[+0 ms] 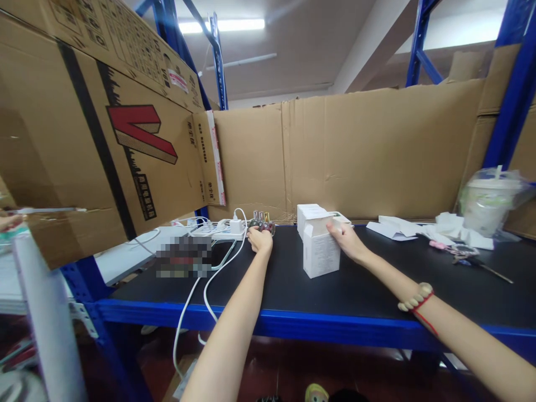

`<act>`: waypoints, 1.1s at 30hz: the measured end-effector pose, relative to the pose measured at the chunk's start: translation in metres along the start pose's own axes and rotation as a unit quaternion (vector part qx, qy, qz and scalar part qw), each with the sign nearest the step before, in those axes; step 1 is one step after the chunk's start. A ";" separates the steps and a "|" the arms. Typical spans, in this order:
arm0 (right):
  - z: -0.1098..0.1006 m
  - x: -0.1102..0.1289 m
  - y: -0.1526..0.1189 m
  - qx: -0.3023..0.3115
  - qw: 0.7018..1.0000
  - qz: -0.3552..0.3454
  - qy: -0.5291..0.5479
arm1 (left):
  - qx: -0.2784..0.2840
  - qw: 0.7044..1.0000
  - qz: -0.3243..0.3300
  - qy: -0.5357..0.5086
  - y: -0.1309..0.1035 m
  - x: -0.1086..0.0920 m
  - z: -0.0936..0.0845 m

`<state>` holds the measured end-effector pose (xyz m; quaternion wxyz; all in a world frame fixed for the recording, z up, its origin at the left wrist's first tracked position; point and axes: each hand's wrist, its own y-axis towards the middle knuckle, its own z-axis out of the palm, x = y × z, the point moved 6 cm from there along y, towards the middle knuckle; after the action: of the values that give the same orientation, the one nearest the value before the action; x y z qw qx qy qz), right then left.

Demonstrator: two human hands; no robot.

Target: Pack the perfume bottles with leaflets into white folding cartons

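Observation:
My left hand (260,240) is at the back of the black tabletop, its fingers curled against a cluster of small dark glass bottles (267,226) with shiny silver and gold caps. The hand hides part of the cluster. Further right, my right hand (345,239) grips the upper right edge of an upright white carton (321,257) with fine print on its front. The carton's top flap stands up. Close behind it are more white boxes (309,212).
A white power strip with a plug (237,226) and trailing cables lies left, beside a phone-like device (224,254), partly blurred. Crumpled white papers (396,228), keys (464,254) and a bagged drink cup (488,206) are at right. Cardboard walls (377,151) enclose the back and left.

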<state>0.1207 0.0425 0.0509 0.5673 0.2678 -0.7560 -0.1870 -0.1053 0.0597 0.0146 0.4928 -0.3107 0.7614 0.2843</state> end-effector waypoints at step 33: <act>0.012 -0.017 0.010 0.157 0.931 0.152 0.293 | 0.115 0.976 0.145 0.112 -0.001 -0.007 0.019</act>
<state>0.1106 0.0609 0.0403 0.7361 0.2784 -0.6072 0.1089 -0.0911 0.0745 0.0146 0.3901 -0.1676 0.8766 0.2267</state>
